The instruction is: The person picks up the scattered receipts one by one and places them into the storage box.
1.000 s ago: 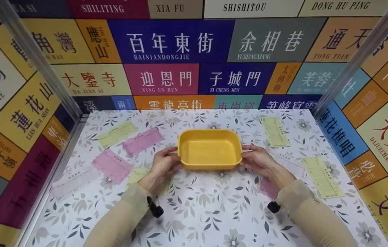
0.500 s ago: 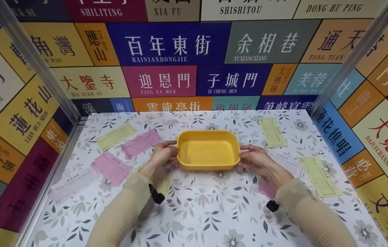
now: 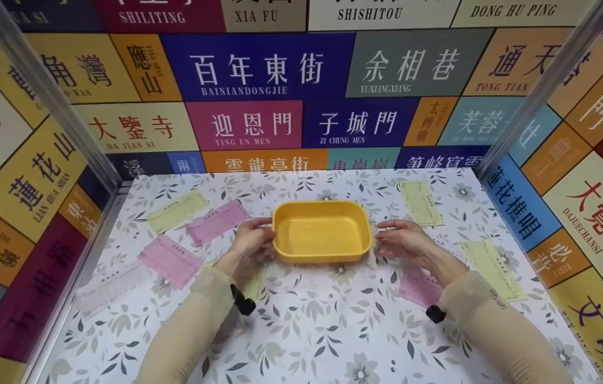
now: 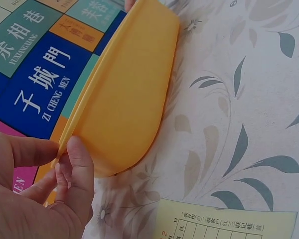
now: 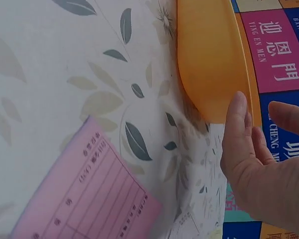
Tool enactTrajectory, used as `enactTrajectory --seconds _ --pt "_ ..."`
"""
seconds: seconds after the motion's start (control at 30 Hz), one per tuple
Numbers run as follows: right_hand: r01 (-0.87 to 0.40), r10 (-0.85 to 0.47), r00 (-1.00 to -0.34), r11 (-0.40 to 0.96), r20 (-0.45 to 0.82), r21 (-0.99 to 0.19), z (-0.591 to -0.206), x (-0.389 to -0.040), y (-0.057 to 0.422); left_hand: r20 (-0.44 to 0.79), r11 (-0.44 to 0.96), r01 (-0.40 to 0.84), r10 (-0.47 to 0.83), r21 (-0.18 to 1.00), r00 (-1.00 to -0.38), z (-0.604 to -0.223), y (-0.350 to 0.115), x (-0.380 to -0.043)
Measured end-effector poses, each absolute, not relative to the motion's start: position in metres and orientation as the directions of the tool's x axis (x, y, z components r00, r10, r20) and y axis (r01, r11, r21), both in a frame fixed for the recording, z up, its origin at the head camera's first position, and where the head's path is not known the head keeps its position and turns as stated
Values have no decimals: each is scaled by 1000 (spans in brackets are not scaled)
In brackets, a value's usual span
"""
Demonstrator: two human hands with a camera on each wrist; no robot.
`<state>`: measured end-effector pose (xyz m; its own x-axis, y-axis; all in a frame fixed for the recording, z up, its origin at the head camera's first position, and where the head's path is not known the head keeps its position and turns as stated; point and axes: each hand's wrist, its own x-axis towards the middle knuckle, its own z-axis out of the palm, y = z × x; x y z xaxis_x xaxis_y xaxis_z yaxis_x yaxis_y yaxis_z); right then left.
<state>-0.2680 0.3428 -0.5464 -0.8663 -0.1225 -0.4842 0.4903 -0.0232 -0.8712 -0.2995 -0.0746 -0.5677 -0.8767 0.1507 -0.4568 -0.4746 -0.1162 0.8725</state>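
A yellow plastic basin (image 3: 321,234), rectangular with rounded corners and nothing in it, stands on the patterned tabletop. At its left end my left hand (image 3: 251,241) pinches the rim; the left wrist view shows the thumb on the upper side and fingers beneath the rim (image 4: 97,74). My right hand (image 3: 409,242) is just off the right end, a small gap away from the basin. Its thumb and fingers (image 5: 237,127) are spread apart in the right wrist view, with nothing between them.
Paper slips lie about: yellow (image 3: 177,210), pink (image 3: 217,222), pink (image 3: 169,261) and white (image 3: 113,289) at left, yellow (image 3: 420,204), yellow (image 3: 493,269) and pink (image 3: 420,288) at right. Another yellow slip (image 3: 253,285) is partly under the left forearm. Sign-printed walls (image 3: 259,64) enclose the table.
My right hand has let go of the basin's right end and drawn slightly away to the right. My left hand keeps its pinch, and the basin stays in place on the table.
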Motion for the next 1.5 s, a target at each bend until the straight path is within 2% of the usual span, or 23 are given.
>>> enactTrajectory --seconds 0.27,0.43,0.53,0.73,0.87,1.03,1.27,1.5 --pt "469 -18 -881 109 -473 -876 -528 -273 394 -427 -112 -441 133 890 -895 -569 -73 -300" --pt "489 63 -872 97 -485 -867 -522 -282 430 -413 -118 -428 131 896 -901 -571 -73 -300" --pt "514 136 -855 98 -500 -852 -521 -287 447 -418 -124 -433 131 893 -899 -571 -73 -300" --pt "516 243 -851 215 -467 -829 -533 -295 469 -433 -132 -449 135 884 -891 -569 -73 -300" --pt "544 326 -829 282 -454 -790 -547 -302 476 -460 -129 -475 129 871 -879 -570 -73 -300" --pt "604 447 -786 410 -427 -683 -560 -310 477 -465 -121 -478 125 870 -877 -571 -72 -300" --pt "560 485 -819 560 -306 -611 -574 -311 470 -442 -125 -456 125 881 -888 -573 -70 -300" --pt "519 501 -836 591 -223 -618 -590 -317 464 -453 -129 -464 108 877 -885 -572 -71 -299"
